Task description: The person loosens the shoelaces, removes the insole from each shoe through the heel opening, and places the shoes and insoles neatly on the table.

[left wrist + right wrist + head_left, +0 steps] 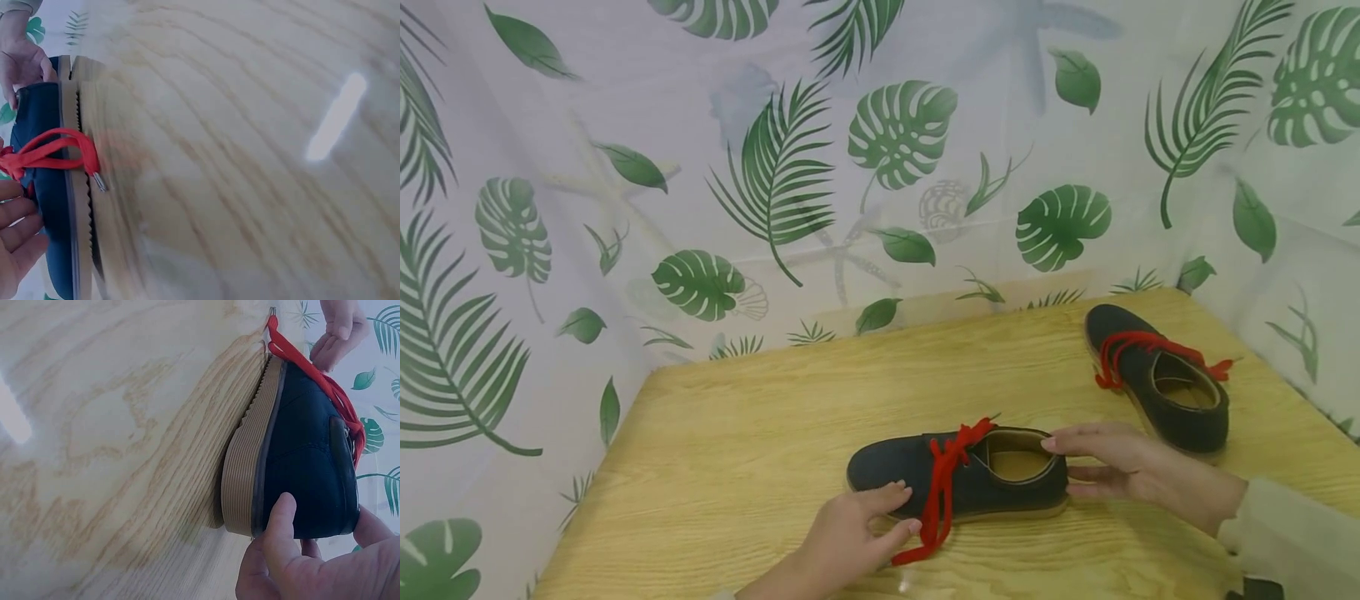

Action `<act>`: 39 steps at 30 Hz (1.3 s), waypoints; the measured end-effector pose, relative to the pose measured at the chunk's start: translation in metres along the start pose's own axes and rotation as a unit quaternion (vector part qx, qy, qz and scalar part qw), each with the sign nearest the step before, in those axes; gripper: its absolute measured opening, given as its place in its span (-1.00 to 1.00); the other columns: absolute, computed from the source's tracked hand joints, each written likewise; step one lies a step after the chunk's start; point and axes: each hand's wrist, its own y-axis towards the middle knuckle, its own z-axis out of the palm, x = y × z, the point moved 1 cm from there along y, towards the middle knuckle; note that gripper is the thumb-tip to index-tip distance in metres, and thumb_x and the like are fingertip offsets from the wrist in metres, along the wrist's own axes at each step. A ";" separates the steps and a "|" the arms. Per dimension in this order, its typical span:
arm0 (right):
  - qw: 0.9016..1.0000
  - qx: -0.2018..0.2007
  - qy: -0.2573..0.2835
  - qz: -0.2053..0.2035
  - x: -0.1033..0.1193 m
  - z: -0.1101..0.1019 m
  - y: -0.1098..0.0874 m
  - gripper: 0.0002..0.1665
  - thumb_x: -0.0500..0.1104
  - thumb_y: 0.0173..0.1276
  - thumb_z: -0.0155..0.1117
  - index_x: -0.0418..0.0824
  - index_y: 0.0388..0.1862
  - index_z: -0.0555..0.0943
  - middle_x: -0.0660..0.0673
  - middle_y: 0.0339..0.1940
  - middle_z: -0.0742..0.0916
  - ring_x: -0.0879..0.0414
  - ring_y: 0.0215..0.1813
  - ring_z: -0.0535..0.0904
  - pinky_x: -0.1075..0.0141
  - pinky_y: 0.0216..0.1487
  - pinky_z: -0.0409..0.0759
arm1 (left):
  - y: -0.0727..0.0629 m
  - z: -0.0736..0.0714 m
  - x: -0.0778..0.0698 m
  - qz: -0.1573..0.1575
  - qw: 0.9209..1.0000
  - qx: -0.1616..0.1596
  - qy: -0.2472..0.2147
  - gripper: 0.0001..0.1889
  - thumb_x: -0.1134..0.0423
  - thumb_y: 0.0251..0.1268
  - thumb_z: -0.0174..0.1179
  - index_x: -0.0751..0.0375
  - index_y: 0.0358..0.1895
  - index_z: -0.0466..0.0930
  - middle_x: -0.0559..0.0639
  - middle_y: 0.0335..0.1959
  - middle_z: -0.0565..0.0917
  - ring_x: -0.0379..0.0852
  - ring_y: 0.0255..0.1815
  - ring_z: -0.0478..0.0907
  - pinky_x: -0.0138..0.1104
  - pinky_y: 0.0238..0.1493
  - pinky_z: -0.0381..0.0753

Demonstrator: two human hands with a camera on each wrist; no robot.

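A dark navy lace-up shoe (887,462) with a tan sole lies lengthwise on the wooden table, toe to the left. Its loose red lace (942,492) hangs over the near side onto the tabletop. My left hand (842,529) is at the near front of this shoe, fingers fairly straight, fingertips touching its side beside the lace. At the heel, my right hand (1138,471) grips the back, one fingertip at the collar and other digits lower against the heel, as the right wrist view shows. The matching shoe (1191,425), also red-laced, stands to the right, beyond my right hand.
The wood-grain table (730,442) runs back to a leaf-print sheet (850,250) that also covers both sides. A small black object (1258,588) shows at my right sleeve.
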 end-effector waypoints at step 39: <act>1.000 0.011 0.005 -0.009 -0.002 -0.001 -0.001 -0.37 -0.12 0.29 0.30 -0.33 0.27 0.39 -0.36 0.46 0.09 -0.39 0.36 0.16 0.11 0.02 0.62 | 0.003 0.045 -0.010 -0.322 0.817 0.063 -0.475 -0.78 0.40 0.19 0.23 0.45 -0.13 0.66 0.23 -0.26 0.73 -0.03 -0.27 0.71 -0.18 -0.22 0.69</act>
